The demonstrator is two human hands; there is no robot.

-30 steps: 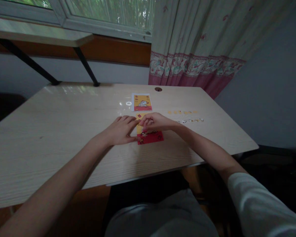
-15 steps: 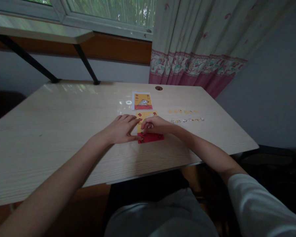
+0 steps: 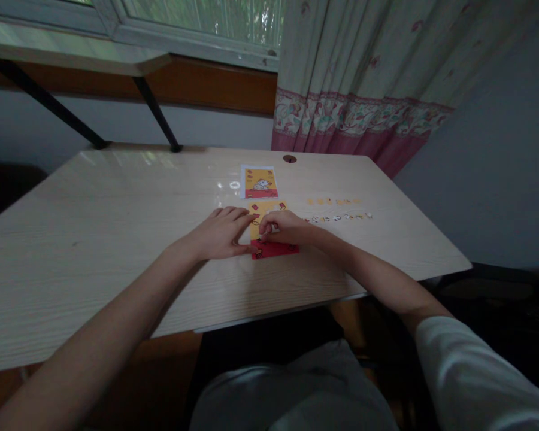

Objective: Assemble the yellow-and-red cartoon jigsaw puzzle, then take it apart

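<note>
A yellow and red picture puzzle [image 3: 276, 249] lies flat on the table under my hands. My left hand [image 3: 224, 233] rests at its left edge, fingers and thumb apart and touching the border. Over the middle of the puzzle, my right hand [image 3: 285, 227] has its fingers curled into a pinch close to the surface. Whatever is between those fingertips is hidden. To the right lie a row of yellow jigsaw pieces [image 3: 327, 202] and, nearer me, a row of white patterned jigsaw pieces [image 3: 336, 218].
A reference picture card [image 3: 261, 183] in yellow and red with a white animal lies just beyond the puzzle. The pale wooden table [image 3: 139, 209] has a cable hole [image 3: 290, 159] at the back. A raised shelf [image 3: 76, 54] stands at the back left; a curtain [image 3: 363, 78] hangs behind.
My right hand has shifted very slightly over the puzzle, still pinched. My left hand stays at the left edge.
</note>
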